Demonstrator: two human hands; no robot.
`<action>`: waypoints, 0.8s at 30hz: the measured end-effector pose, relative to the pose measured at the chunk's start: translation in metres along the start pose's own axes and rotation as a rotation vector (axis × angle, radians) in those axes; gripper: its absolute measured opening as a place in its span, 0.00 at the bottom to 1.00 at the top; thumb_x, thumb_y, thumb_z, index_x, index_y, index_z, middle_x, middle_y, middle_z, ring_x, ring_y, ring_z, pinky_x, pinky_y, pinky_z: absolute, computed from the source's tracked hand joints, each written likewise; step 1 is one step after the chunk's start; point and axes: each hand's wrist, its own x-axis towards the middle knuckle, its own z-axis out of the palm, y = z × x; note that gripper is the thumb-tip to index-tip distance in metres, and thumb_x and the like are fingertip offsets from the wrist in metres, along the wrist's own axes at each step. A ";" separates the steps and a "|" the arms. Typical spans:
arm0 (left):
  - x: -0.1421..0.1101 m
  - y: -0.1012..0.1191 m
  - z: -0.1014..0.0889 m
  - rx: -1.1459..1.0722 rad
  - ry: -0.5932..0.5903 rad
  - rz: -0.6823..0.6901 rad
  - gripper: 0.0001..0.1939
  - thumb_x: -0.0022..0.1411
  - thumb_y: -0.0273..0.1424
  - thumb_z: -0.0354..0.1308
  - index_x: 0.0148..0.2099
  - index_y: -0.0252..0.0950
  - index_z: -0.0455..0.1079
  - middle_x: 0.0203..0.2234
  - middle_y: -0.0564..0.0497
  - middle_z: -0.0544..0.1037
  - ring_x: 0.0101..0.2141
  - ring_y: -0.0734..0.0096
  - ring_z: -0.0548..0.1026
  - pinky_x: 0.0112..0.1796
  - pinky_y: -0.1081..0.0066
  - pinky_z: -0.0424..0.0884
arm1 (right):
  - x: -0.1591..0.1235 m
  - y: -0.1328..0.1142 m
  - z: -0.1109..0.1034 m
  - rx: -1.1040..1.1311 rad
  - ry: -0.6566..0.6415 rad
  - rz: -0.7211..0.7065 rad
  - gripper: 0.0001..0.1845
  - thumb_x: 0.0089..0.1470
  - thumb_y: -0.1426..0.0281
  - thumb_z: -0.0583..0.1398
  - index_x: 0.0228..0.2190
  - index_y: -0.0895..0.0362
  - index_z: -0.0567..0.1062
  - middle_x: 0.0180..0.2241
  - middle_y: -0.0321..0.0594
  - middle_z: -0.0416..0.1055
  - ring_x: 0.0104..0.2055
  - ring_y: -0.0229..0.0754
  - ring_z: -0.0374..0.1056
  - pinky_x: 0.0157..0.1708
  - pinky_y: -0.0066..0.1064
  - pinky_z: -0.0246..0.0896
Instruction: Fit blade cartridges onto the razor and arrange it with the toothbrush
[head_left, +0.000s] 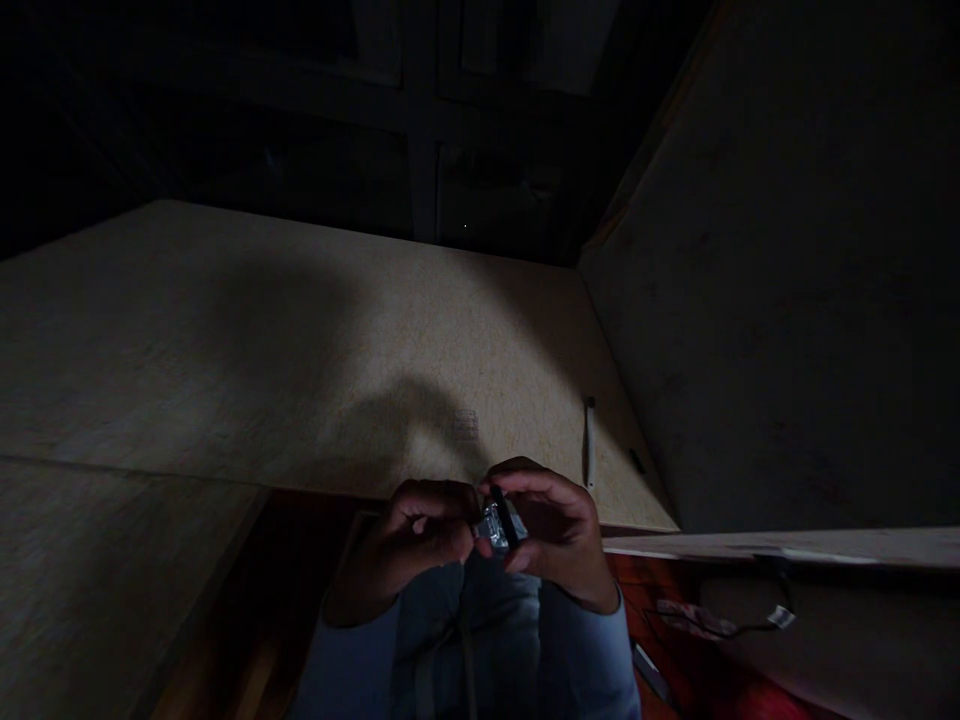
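Both my hands meet low in the middle of the dim view, just in front of the table's near edge. My left hand (pixel 420 535) is curled, with its fingertips pinching a small shiny metal and black part (pixel 496 524). My right hand (pixel 551 535) wraps round the same part from the right, fingers bent over its top. The part is too small and dark to name. Pale blue sleeves cover both forearms below.
A beige speckled tabletop (pixel 300 350) stretches ahead, with a thin white stick-like object (pixel 590 445) lying near its right edge. A tall board (pixel 787 300) stands on the right. A small cable with a white connector (pixel 776 618) lies lower right. The background is dark.
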 end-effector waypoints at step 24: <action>-0.002 -0.017 -0.006 -0.012 0.133 -0.168 0.22 0.57 0.49 0.67 0.35 0.33 0.77 0.25 0.49 0.74 0.25 0.76 0.65 0.27 0.74 0.60 | 0.005 0.004 -0.007 -0.025 0.032 -0.020 0.27 0.45 0.66 0.74 0.49 0.48 0.81 0.40 0.43 0.78 0.42 0.41 0.74 0.43 0.31 0.72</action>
